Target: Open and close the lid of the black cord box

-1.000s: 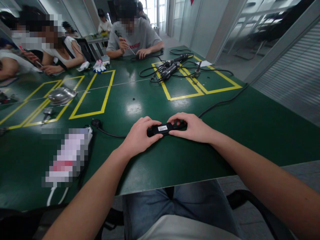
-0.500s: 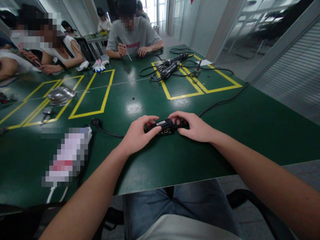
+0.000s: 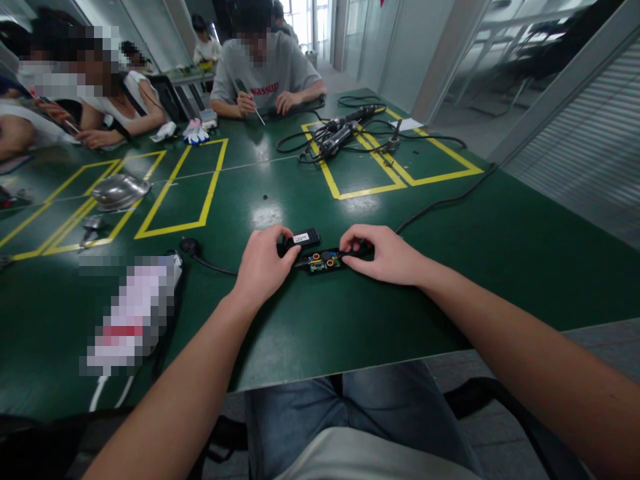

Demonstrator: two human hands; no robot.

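My left hand [image 3: 264, 259] pinches a black plastic cover [image 3: 306, 238] with a white label, holding it just beyond and to the left of the open housing. That black housing holds a green circuit board [image 3: 324, 262] with copper coils and small coloured parts showing. The fingers of my right hand [image 3: 384, 253] are closed around the housing's right end, which they partly hide. A black cable [image 3: 440, 202] runs from behind that hand toward the far right. Another cable leads left, passing behind my left hand to a round black plug [image 3: 190, 247].
A phone-like slab [image 3: 133, 310] with white cords lies left. A shiny metal bowl-shaped part [image 3: 121, 191] and a small metal part [image 3: 92, 228] sit beyond it. Black corded tools [image 3: 340, 139] lie at the back by yellow tape. Across the table, a person [image 3: 270, 77] holds a screwdriver.
The cover has come off the housing and moved left in my left hand, exposing the circuit board. My right hand has stayed almost in place.
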